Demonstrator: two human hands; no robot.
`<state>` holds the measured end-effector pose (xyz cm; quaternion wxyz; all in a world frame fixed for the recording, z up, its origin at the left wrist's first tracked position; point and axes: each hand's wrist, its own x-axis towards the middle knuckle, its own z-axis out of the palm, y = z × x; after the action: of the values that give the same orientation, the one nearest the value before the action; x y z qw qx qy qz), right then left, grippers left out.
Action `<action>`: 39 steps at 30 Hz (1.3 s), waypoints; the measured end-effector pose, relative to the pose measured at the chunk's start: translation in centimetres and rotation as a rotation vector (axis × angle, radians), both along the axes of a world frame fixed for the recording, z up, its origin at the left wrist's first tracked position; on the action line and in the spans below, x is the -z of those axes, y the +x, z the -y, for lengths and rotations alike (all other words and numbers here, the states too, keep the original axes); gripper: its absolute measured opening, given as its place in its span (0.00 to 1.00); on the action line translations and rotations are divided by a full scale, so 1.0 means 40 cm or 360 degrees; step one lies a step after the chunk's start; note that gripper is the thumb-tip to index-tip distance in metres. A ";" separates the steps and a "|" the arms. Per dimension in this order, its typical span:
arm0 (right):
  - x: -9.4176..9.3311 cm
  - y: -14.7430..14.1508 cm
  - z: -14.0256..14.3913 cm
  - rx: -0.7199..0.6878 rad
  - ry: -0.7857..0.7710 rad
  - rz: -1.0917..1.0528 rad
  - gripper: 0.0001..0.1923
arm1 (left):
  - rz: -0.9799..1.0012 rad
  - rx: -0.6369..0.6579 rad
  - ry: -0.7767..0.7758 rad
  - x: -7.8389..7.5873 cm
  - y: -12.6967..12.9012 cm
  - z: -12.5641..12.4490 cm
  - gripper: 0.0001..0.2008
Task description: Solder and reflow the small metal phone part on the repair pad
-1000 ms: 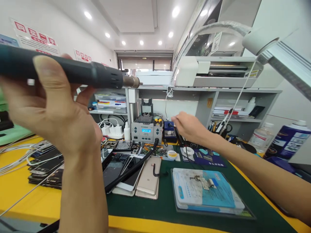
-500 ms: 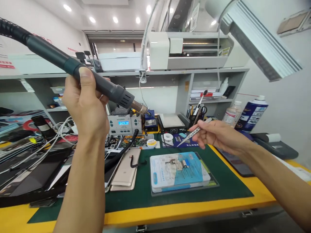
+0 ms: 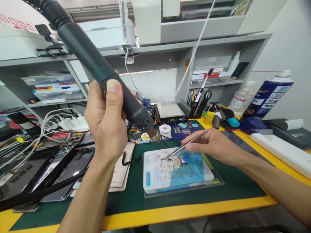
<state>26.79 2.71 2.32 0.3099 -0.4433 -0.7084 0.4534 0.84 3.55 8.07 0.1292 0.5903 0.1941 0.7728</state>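
My left hand (image 3: 105,121) grips the dark handle of a hot air gun (image 3: 121,97). Its metal nozzle (image 3: 155,135) points down and right, just above the far left corner of a white and blue work pad (image 3: 175,171) on the green mat (image 3: 136,200). My right hand (image 3: 213,145) pinches metal tweezers (image 3: 186,147). Their tips touch a small circuit board part (image 3: 173,160) lying on the pad. The gun's ribbed hose runs up and out of the top left of the view.
Phones and a gold phone back (image 3: 122,171) lie left of the pad. A small hot plate (image 3: 170,113), solder spool (image 3: 165,128) and tool cup (image 3: 198,108) stand behind. A spray can (image 3: 267,94) and clear bottle (image 3: 239,97) stand at the right. White cables (image 3: 48,126) trail left.
My view has dropped toward the pad. My left hand swung the hot air gun from level to nozzle-down. My right hand picked up tweezers at the back and brought their tips onto the part.
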 end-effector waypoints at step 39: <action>0.032 -0.014 0.018 0.0100 0.0103 0.0017 0.13 | -0.0209 0.0270 -0.0129 0.081 0.070 -0.017 0.11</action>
<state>26.23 2.01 1.03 0.3344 -0.4576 -0.7100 0.4179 3.65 4.22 4.84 0.2050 0.6483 0.1826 0.7102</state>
